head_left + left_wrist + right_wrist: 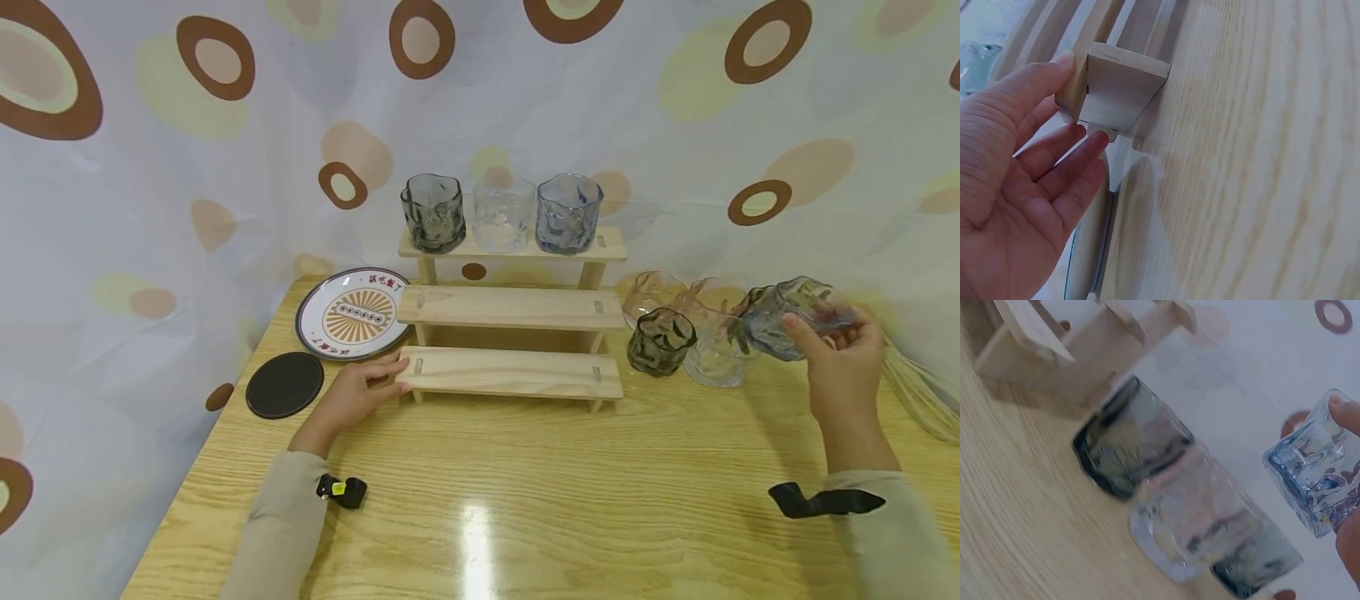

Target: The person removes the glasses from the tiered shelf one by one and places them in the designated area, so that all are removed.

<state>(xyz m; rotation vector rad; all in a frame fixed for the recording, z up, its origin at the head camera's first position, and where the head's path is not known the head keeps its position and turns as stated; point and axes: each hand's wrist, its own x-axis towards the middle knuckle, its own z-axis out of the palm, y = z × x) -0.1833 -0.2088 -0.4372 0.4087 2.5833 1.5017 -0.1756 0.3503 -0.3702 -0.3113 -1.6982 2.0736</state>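
Observation:
My right hand holds a tilted bluish, wavy-walled drinking glass, raised off the table at the right; the right wrist view shows this blue glass between thumb and fingers. With thumb and fingertips, my left hand pinches the left end of the lowest step of a three-tier wooden display stand. On the top tier stand a grey glass, a clear glass and a blue glass. The middle and lowest tiers are bare.
Right of the stand cluster a dark grey glass, a clear glass, a pinkish glass and others partly hidden. At left lie a patterned plate and a black round coaster. Pale strands lie far right.

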